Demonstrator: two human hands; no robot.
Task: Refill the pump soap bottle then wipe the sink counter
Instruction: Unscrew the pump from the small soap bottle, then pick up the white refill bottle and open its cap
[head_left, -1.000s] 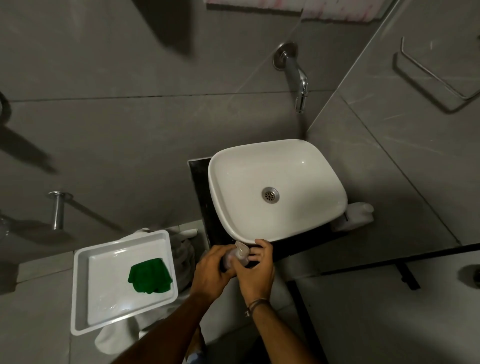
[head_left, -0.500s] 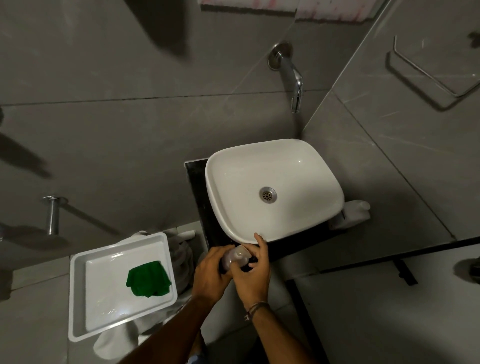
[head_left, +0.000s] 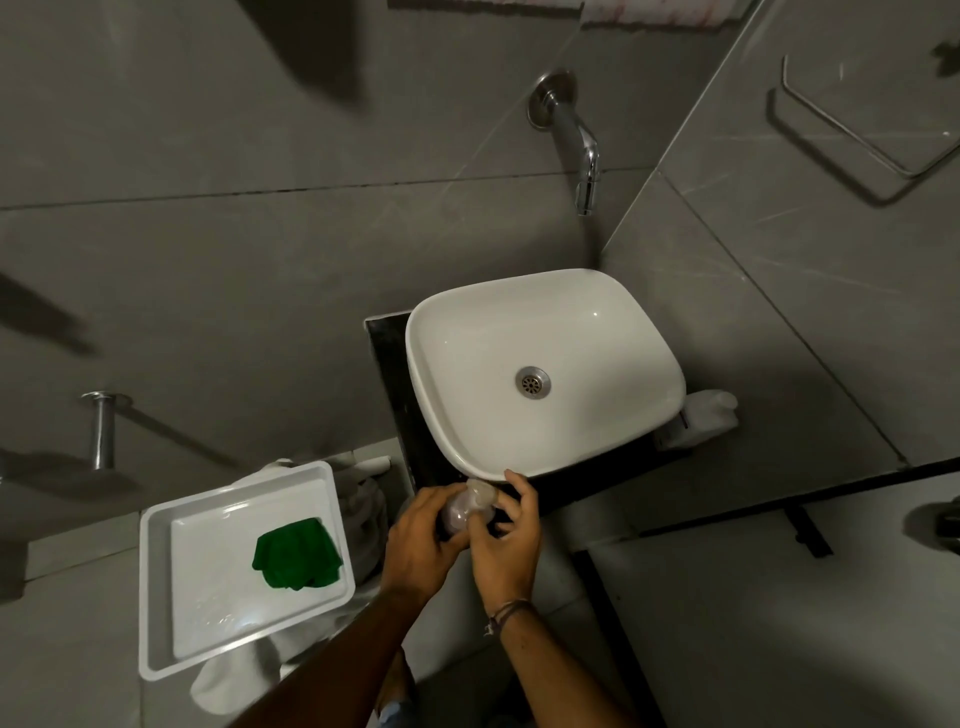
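Both hands work the pump bottle (head_left: 464, 512) at the near edge of the sink (head_left: 613, 332).

The left hand (head_left: 418, 545) wraps the bottle's body while the right hand (head_left: 506, 540) closes its fingers on the pump top, apparently twisting it, though dim light blurs the detail. The job calls for holding the bottle upright and steady on the counter (head_left: 400, 395) and turning only the collar. A green cloth (head_left: 296, 556) waits in the tray (head_left: 156, 613).

A dark counter (head_left: 400, 395) carries a white basin (head_left: 457, 415), its near edge just beyond the hands gripping the soap bottle (head_left: 462, 512).
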